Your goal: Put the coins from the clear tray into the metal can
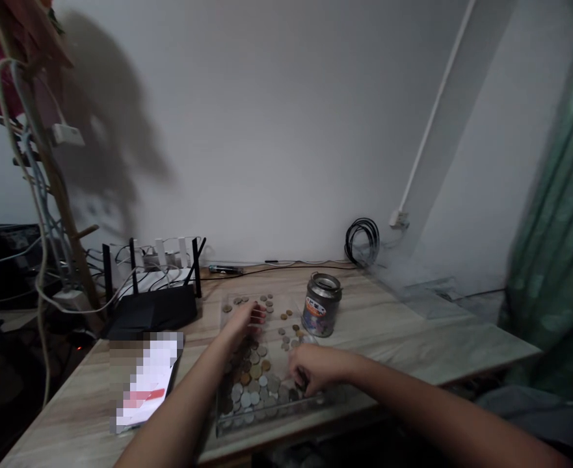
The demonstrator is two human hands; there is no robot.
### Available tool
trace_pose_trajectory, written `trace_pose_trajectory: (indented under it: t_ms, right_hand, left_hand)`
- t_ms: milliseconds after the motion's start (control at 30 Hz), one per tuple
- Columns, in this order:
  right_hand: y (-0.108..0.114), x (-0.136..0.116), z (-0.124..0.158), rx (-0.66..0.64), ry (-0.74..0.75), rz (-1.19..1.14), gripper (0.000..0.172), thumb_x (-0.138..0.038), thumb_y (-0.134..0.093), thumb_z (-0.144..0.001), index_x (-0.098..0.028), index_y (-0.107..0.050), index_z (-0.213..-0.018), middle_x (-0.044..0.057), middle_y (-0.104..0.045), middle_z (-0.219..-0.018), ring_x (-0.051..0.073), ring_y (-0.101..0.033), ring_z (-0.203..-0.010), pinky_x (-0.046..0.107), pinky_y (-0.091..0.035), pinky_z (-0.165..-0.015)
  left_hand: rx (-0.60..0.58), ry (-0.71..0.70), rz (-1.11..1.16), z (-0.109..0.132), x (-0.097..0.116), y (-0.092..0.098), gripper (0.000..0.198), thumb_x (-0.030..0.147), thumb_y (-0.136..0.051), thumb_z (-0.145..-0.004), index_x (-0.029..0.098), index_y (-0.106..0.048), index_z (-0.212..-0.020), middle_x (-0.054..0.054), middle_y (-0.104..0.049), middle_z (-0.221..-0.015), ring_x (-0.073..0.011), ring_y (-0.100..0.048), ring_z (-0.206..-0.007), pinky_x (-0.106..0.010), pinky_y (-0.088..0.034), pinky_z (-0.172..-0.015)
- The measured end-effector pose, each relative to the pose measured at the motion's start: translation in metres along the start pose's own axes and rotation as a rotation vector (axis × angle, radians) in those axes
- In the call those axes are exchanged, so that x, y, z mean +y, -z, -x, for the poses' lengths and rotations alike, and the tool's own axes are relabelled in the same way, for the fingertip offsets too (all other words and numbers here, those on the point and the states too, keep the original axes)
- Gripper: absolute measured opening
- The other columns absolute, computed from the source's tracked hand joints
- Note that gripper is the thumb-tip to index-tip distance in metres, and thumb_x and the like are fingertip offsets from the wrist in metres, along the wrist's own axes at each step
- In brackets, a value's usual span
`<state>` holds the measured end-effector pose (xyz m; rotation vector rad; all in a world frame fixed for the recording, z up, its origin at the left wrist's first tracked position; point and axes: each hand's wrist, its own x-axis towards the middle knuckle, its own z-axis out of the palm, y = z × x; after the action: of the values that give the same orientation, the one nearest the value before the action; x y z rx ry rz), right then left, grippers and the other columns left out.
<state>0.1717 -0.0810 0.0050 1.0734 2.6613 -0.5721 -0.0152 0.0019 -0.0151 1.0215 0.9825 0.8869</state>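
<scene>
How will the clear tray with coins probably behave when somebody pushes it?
The tray looks like clear plastic, so probably stiff. It likely feels heavy for its size, given the many coins inside. Those loose, flat coins might slide.

Near the front edge of the clear tray, the right hand partly hides a dark thing too dim to identify. The left hand, blurred, covers part of the tray's left side. Markings on the coins are too small to read. By the left edge of the table, a flat thing is pixelated beyond reading. The picture's right edge cuts off the green curtain.
</scene>
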Motion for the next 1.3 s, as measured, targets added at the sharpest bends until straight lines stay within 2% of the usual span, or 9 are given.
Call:
trace_pose_trajectory:
  t_ms: [133, 300, 433, 533, 767, 867, 967, 1133, 1300]
  right_hand:
    - [0.007, -0.004, 0.008, -0.074, -0.087, 0.035, 0.030, -0.012, -0.063, -0.051, -0.017, -0.062, -0.081, -0.005, -0.055, -0.062, 0.009, -0.046, -0.053, 0.018, -0.031, -0.047]
    - [0.006, -0.005, 0.014, -0.084, -0.121, 0.298, 0.015, -0.009, -0.058, -0.055, -0.015, -0.064, -0.068, 0.003, -0.061, -0.072, 0.013, -0.051, -0.059, 0.021, -0.032, -0.050]
    - [0.007, -0.009, 0.015, -0.029, -0.167, 0.393, 0.034, -0.013, -0.060, -0.054, -0.012, -0.063, -0.088, 0.011, -0.063, -0.085, 0.018, -0.055, -0.066, 0.024, -0.034, -0.052]
    - [0.010, -0.014, 0.015, -0.082, -0.184, 0.370, 0.041, -0.013, -0.060, -0.052, -0.015, -0.062, -0.094, 0.009, -0.064, -0.081, 0.019, -0.056, -0.065, 0.024, -0.034, -0.052]
    - [0.014, -0.022, 0.010, -0.212, -0.196, 0.422, 0.019, -0.005, -0.053, -0.055, -0.014, -0.066, -0.065, 0.007, -0.063, -0.059, 0.017, -0.053, -0.052, 0.025, -0.034, -0.049]
    - [0.010, -0.017, 0.005, -0.160, -0.206, 0.362, 0.012, -0.007, -0.054, -0.053, -0.017, -0.060, -0.049, 0.003, -0.058, -0.049, 0.014, -0.051, -0.049, 0.024, -0.036, -0.051]
    - [0.004, -0.007, -0.003, -0.136, -0.268, 0.298, 0.015, -0.009, -0.057, -0.048, -0.018, -0.051, -0.037, -0.001, -0.050, -0.040, 0.014, -0.050, -0.049, 0.025, -0.039, -0.054]
    - [-0.009, 0.012, -0.017, -0.314, -0.374, 0.233, 0.020, -0.012, -0.061, -0.046, -0.017, -0.047, -0.033, -0.001, -0.048, -0.036, 0.014, -0.050, -0.045, 0.026, -0.040, -0.052]
    - [-0.002, 0.012, -0.018, -0.241, -0.353, 0.120, 0.022, -0.015, -0.065, -0.042, -0.016, -0.046, -0.030, -0.005, -0.037, -0.028, 0.009, -0.040, -0.035, 0.022, -0.035, -0.045]
  left_hand:
    - [-0.014, -0.012, -0.011, 0.001, -0.001, 0.000, 0.028, 0.037, -0.040, -0.076, 0.015, -0.057, -0.078, -0.005, -0.060, -0.078, -0.0118, -0.053, -0.065, -0.022, -0.039, -0.056]
    - [-0.012, -0.011, -0.032, 0.004, 0.000, -0.002, 0.029, 0.038, -0.043, -0.074, 0.013, -0.057, -0.079, -0.006, -0.060, -0.080, -0.0128, -0.054, -0.066, -0.023, -0.039, -0.056]
    - [-0.020, -0.024, -0.056, 0.006, 0.000, -0.003, 0.029, 0.040, -0.044, -0.074, 0.014, -0.057, -0.081, -0.005, -0.060, -0.079, -0.0128, -0.054, -0.067, -0.023, -0.039, -0.057]
    - [-0.033, -0.022, -0.072, 0.006, 0.000, -0.003, 0.030, 0.041, -0.043, -0.074, 0.014, -0.056, -0.081, -0.005, -0.060, -0.079, -0.0133, -0.054, -0.067, -0.023, -0.038, -0.056]
    - [-0.064, 0.006, -0.065, 0.005, 0.000, -0.006, 0.023, 0.035, -0.045, -0.073, 0.015, -0.057, -0.078, -0.004, -0.059, -0.074, -0.0110, -0.054, -0.061, -0.021, -0.038, -0.054]
    - [-0.090, 0.034, -0.051, 0.004, -0.001, -0.008, 0.021, 0.033, -0.045, -0.073, 0.015, -0.057, -0.076, -0.003, -0.059, -0.071, -0.0108, -0.054, -0.059, -0.021, -0.038, -0.053]
    - [-0.116, 0.059, -0.064, 0.004, -0.001, -0.009, 0.021, 0.032, -0.046, -0.074, 0.014, -0.057, -0.076, -0.003, -0.059, -0.068, -0.0102, -0.053, -0.055, -0.021, -0.039, -0.052]
    - [-0.169, 0.075, -0.060, 0.006, -0.001, -0.010, 0.019, 0.030, -0.045, -0.075, 0.014, -0.057, -0.075, -0.003, -0.059, -0.066, -0.0102, -0.053, -0.053, -0.022, -0.040, -0.051]
    - [-0.176, 0.082, -0.040, 0.004, -0.002, -0.011, 0.017, 0.027, -0.046, -0.076, 0.014, -0.056, -0.073, -0.003, -0.059, -0.064, -0.0100, -0.053, -0.050, -0.022, -0.042, -0.051]
